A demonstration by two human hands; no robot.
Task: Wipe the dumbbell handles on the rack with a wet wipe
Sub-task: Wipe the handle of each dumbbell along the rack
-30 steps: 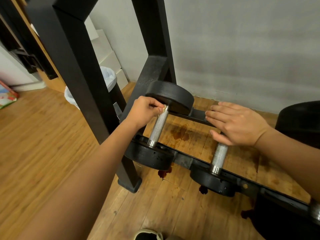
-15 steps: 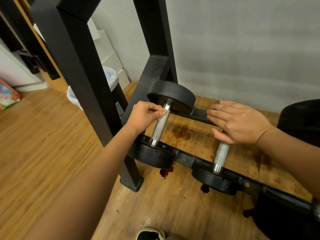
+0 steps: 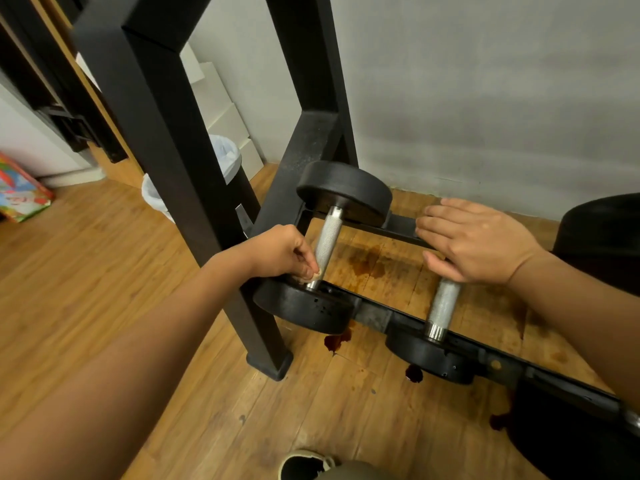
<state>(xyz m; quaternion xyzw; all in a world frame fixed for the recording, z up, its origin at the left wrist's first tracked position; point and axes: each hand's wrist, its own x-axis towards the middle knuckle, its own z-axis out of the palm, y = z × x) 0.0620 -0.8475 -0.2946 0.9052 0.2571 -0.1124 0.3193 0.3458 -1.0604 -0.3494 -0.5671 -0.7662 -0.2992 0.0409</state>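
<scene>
Two black dumbbells lie across the bottom rails of a black rack (image 3: 374, 315). The left dumbbell's knurled silver handle (image 3: 329, 237) is mostly bare. My left hand (image 3: 284, 252) pinches a small crumpled wet wipe (image 3: 314, 274) against the near end of that handle, just above the front weight (image 3: 304, 306). My right hand (image 3: 474, 242) lies flat, fingers straight, over the far part of the second dumbbell's handle (image 3: 443, 306), hiding that dumbbell's rear weight.
The rack's thick black post (image 3: 194, 188) stands just left of my left arm. A lined bin (image 3: 225, 157) sits behind it. Dark red stains mark the wooden floor (image 3: 367, 261) under the rack. A larger black weight (image 3: 599, 233) is at right, a shoe (image 3: 304, 465) below.
My left hand has slid the wipe down the left handle from its far end by the rear weight to its near end. My right hand has stayed in place.
</scene>
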